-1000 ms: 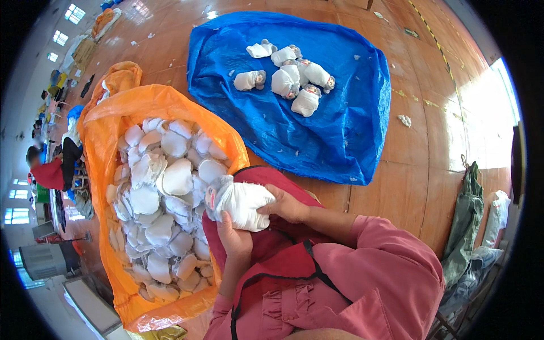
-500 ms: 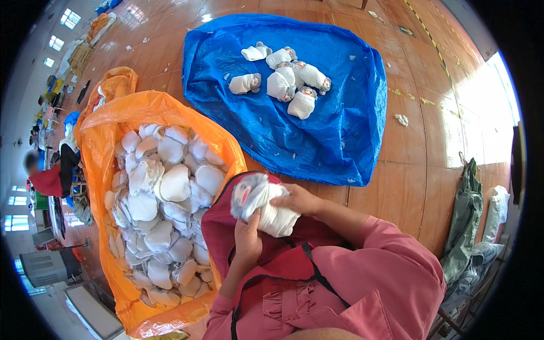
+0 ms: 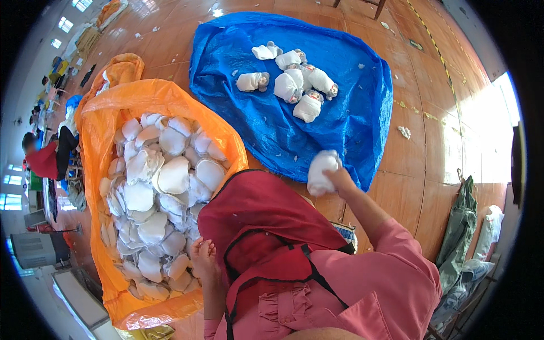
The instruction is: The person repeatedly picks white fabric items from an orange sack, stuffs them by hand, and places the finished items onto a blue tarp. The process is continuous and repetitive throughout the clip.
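Observation:
My right hand grips a white cloth-wrapped plush toy, blurred by motion, over the near edge of a blue plastic sheet. Several similar toys with white bodies and grey heads lie grouped on that sheet. Down at the right side of an orange plastic sack, my left hand has its fingers loosely curled, with nothing visible in them. White padded cloth pieces fill the open sack. A dark red apron covers my lap between the two hands.
Reddish-brown floor tiles with scraps of white fluff surround the sheet. Dark green cloth hangs at the right. Far left, another person in red sits near piled goods. A grey box-shaped machine stands at lower left.
The plush toy, held in both hands over my lap before, has moved right to the sheet's edge in my right hand. My left hand has let go and dropped back beside the sack.

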{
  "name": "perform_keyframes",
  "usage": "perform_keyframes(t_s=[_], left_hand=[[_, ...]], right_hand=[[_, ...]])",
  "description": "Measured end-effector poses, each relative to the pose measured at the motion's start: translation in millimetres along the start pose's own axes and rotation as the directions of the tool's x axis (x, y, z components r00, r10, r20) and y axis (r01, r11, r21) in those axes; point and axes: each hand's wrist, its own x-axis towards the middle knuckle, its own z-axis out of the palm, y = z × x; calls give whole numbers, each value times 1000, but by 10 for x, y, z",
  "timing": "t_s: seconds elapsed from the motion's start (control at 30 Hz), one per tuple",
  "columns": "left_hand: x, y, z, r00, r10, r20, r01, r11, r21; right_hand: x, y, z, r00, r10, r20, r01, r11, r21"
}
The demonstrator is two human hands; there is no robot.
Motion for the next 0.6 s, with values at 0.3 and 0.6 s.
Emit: perform_keyframes(t_s=[0.3, 0.6], left_hand=[[-8, -123, -148, 999, 45, -8, -45, 997, -67], [59, -444, -663, 984, 92, -155, -102, 993, -62]], right_hand=[[590, -1987, 815, 938, -296, -183, 334, 911, 241], [-332, -361, 1232, 951, -112, 288, 84, 991, 108]])
